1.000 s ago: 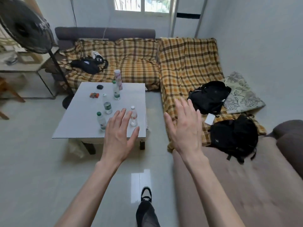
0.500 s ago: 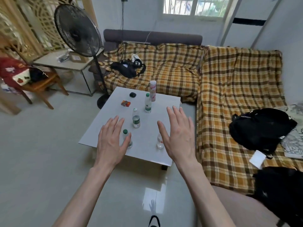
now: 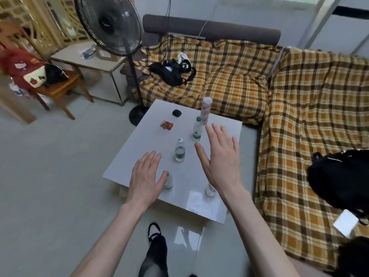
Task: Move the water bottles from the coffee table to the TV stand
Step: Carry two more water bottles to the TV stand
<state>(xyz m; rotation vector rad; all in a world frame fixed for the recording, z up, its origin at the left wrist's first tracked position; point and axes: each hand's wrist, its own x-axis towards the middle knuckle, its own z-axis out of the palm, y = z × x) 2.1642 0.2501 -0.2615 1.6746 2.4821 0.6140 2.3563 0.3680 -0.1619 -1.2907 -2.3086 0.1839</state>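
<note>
Several small clear water bottles stand on the white coffee table (image 3: 143,148). One with a green cap (image 3: 197,128) is at the back, one with a white cap (image 3: 180,150) in the middle. My left hand (image 3: 144,177) hovers open with its thumb beside a near bottle (image 3: 168,183). My right hand (image 3: 221,160) is open, fingers spread, above the table's right side; it partly hides another near bottle (image 3: 210,190). No TV stand is in view.
A tall white-and-pink can (image 3: 206,110), a black case (image 3: 176,112) and a red packet (image 3: 166,124) share the table. A standing fan (image 3: 108,25) rises at the back left. Plaid-covered sofas (image 3: 299,108) with black bags (image 3: 343,178) flank the back and right.
The view has drawn nearer to the coffee table and swung left. Both open hands have moved forward over the table, closer to the two near bottles.
</note>
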